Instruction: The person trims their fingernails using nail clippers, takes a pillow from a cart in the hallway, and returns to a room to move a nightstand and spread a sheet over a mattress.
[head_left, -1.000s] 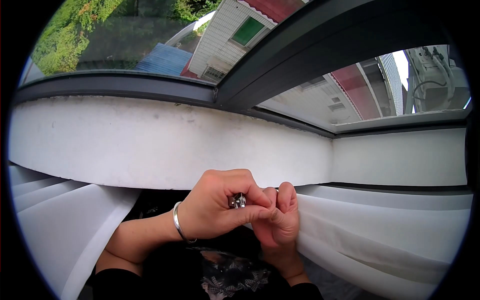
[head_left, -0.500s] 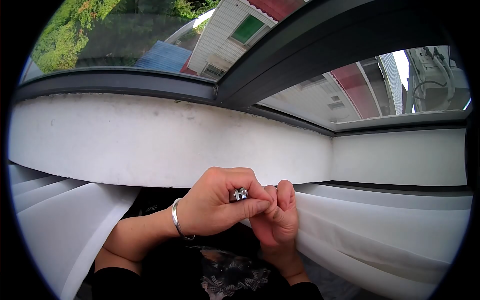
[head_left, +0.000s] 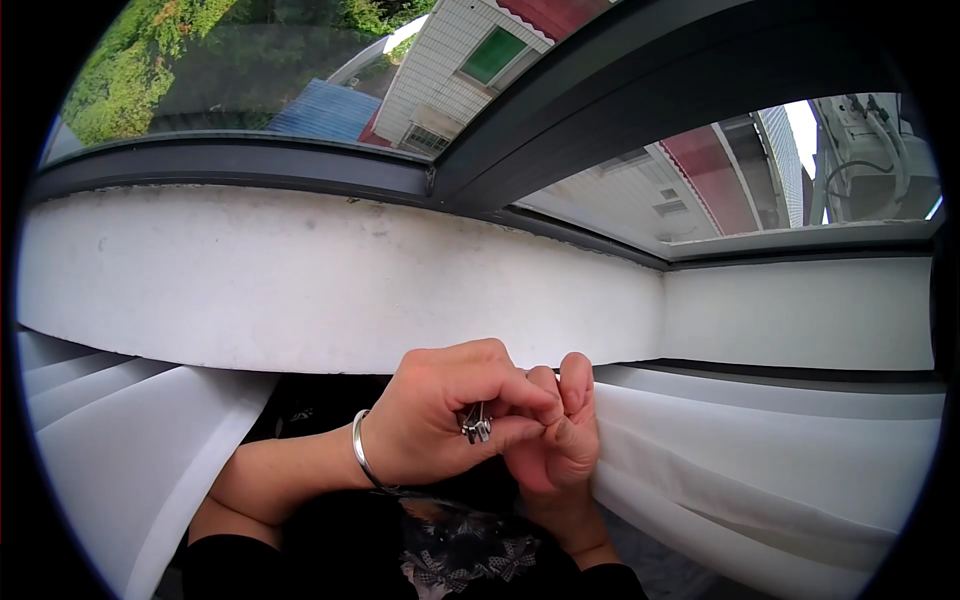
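Note:
My left hand, with a silver bangle at its wrist, is closed around a small silver nail clipper. The clipper's metal end shows between the curled index finger and thumb; the rest is hidden in the grip. Thumb and index fingertip of this hand meet at the fingers of my right hand and touch them. My right hand is turned palm inward with its fingers curled, and no object shows in it. Which of its fingers is pinched I cannot make out.
A white window sill runs in front of my hands, below a dark window frame. White curtains hang at the left and right. Beyond the glass are trees and a tiled building.
The clipper has tilted and its visible end sits lower in my left hand. The left fingers have shifted slightly right and down against the right hand, which has barely moved.

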